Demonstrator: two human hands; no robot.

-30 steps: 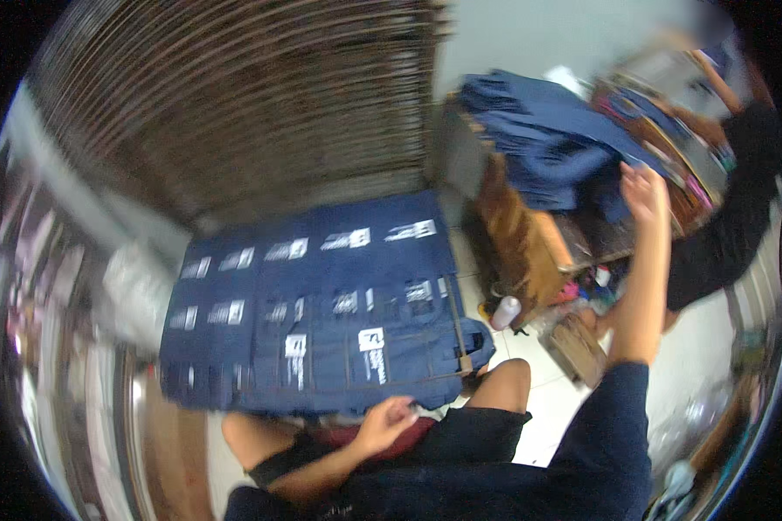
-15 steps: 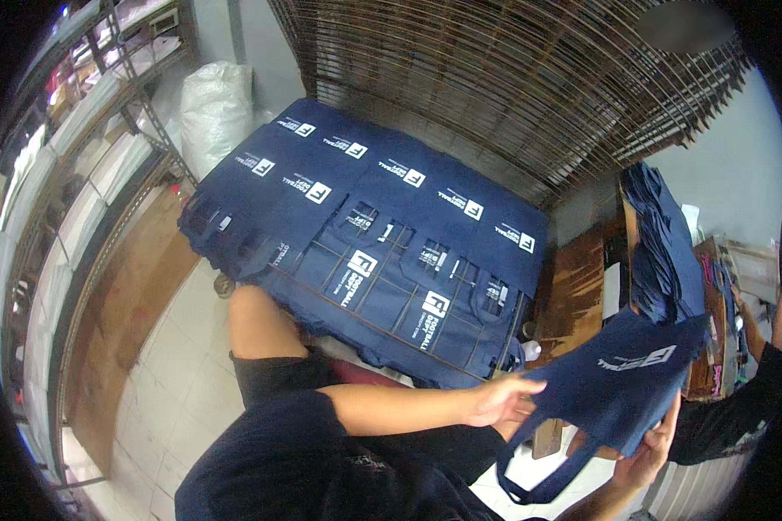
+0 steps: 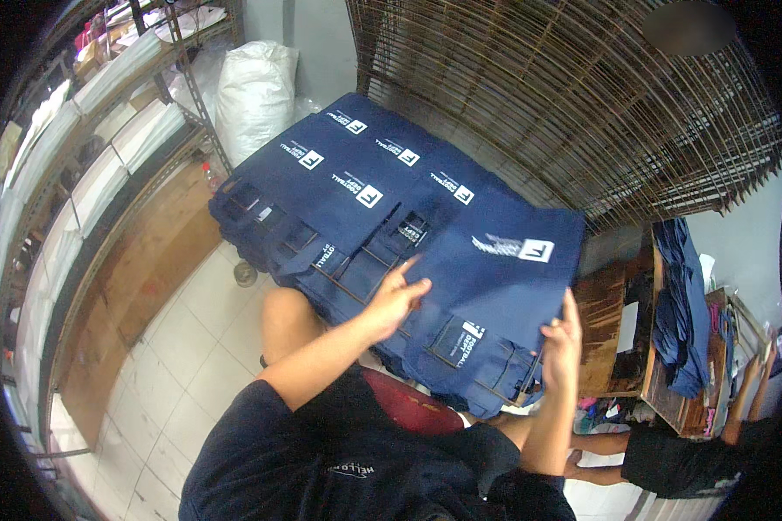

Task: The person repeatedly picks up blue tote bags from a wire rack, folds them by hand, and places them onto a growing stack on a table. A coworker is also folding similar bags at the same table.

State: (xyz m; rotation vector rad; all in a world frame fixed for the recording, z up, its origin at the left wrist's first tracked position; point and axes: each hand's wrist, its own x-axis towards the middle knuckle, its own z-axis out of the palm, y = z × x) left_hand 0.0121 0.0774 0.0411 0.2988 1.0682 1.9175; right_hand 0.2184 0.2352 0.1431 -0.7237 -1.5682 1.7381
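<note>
A dark blue cloth tote bag (image 3: 495, 291) with a white print stretches between my two hands, over the right part of a layer of similar printed bags (image 3: 304, 200). My left hand (image 3: 397, 300) pinches its left edge, thumb on top. At the bag's lower right edge, my right hand (image 3: 562, 337) grips with the fingers pointing up. Beneath the bags, parts of a thin metal wire rack (image 3: 378, 256) show through. The bag's handles are mostly hidden.
Raised wire racks (image 3: 539, 104) lean up behind the bags. More blue bags (image 3: 679, 313) hang over a wooden unit (image 3: 601, 339) at right, near another person's arm (image 3: 745, 391). Shelving (image 3: 104, 165) lines the left side; a white sack (image 3: 256, 95) stands at back.
Both hands have carried the tote bag from the lower right, beside the hanging bags, leftward and up over the laid-out bags. My left hand has taken hold of its edge. The view has shifted.
</note>
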